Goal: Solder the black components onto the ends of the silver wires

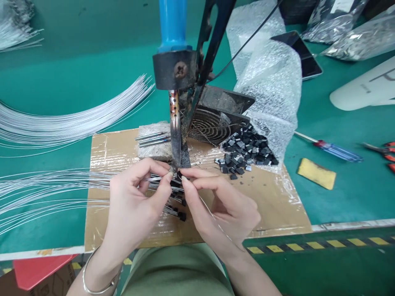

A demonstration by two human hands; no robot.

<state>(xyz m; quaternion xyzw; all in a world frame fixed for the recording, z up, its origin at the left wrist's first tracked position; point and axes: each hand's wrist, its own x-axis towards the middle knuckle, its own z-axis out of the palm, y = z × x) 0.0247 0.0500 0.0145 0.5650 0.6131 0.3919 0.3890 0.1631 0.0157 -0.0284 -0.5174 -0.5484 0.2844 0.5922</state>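
Note:
A blue-handled soldering iron [173, 24] hangs upright in a black clamp, its tip between my fingertips. My left hand [140, 197] is closed in a pinch on thin white wires [101, 181] just left of the tip. On the tip's right, my right hand [219, 201] pinches a small black connector [179, 176], and a thin solder wire [212, 214] runs down across that palm. Below the fingers, wires with black connectors [182, 216] at their ends lie on the cardboard [271, 205]. The exact contact at the tip is partly hidden by my fingers.
A pile of black connectors [249, 148] lies by bubble wrap [274, 86] and a fan [212, 123]. A white wire bundle [92, 119] is at left. Rightward are a screwdriver [339, 151], yellow sponge [317, 173], pliers [385, 151], phone [304, 57] and white cup [364, 88].

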